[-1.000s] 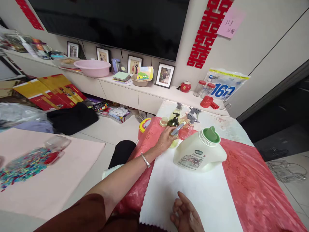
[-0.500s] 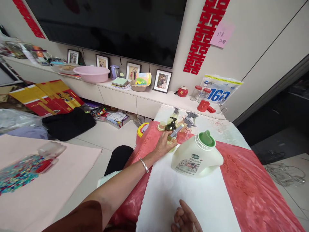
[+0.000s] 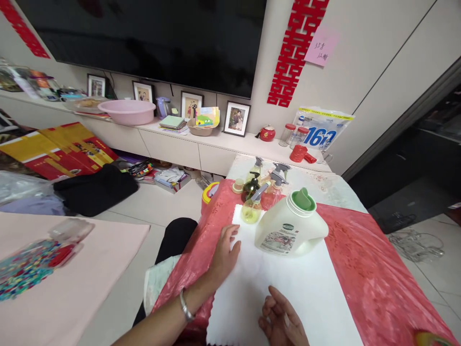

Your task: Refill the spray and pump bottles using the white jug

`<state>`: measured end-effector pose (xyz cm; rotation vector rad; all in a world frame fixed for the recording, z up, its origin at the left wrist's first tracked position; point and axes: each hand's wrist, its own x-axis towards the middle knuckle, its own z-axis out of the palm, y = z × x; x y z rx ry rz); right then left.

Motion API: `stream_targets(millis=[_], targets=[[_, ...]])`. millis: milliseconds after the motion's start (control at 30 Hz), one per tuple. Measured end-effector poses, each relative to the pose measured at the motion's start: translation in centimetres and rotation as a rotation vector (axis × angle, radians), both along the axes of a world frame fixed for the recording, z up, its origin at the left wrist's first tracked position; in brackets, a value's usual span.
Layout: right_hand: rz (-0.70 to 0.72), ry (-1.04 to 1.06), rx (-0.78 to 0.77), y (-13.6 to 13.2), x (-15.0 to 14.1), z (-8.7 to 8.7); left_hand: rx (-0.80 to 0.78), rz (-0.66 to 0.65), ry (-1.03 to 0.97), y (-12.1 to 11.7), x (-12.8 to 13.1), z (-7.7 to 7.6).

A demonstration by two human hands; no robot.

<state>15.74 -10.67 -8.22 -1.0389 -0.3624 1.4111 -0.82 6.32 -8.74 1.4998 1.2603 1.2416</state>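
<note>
My left hand [image 3: 224,252] lies on the left edge of a white cloth [image 3: 288,298] spread over a red table cover [image 3: 374,283]. Its fingers are stretched out and hold nothing. My right hand [image 3: 283,319] rests on the near part of the cloth with loosely curled fingers, empty as far as I can see. Beyond the left hand stands a small yellow spray bottle [image 3: 251,209]. A large white detergent jug [image 3: 291,226] with a green cap lies on the cloth next to it. Behind them cluster a dark pump bottle [image 3: 251,185] and a pink spray bottle [image 3: 272,192].
A yellow-lidded tub [image 3: 209,192] sits at the table's left edge. A low cabinet [image 3: 173,144] along the wall carries photo frames, a pink basin [image 3: 128,111], red jars and a plastic pack [image 3: 320,129]. Boxes and dark cloth litter the floor. Another table at left holds coloured beads [image 3: 25,266].
My left hand has let go of the small yellow spray bottle and drawn back toward me onto the cloth's edge. The bottle stays standing. The right hand has barely moved.
</note>
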Motion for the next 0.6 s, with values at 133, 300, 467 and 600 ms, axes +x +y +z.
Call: stream_targets(millis=[133,300,467,600], targets=[[-0.206,-0.36,0.079,1.7,3.4,2.7,0.027,-0.088,0.015,-4.0,-0.8,-0.5],[-0.545,-1.07,0.063,7.0,9.1,8.2,0.108,-0.137,0.071,-5.1,-1.1,-1.4],[-0.374,-1.054,0.111,13.4,11.5,8.6,0.178,-0.152,0.199,-5.1,-1.0,-2.7],[-0.453,-0.954,0.061,16.5,11.7,6.9,0.212,-0.129,0.259,-5.3,-0.8,-2.6]])
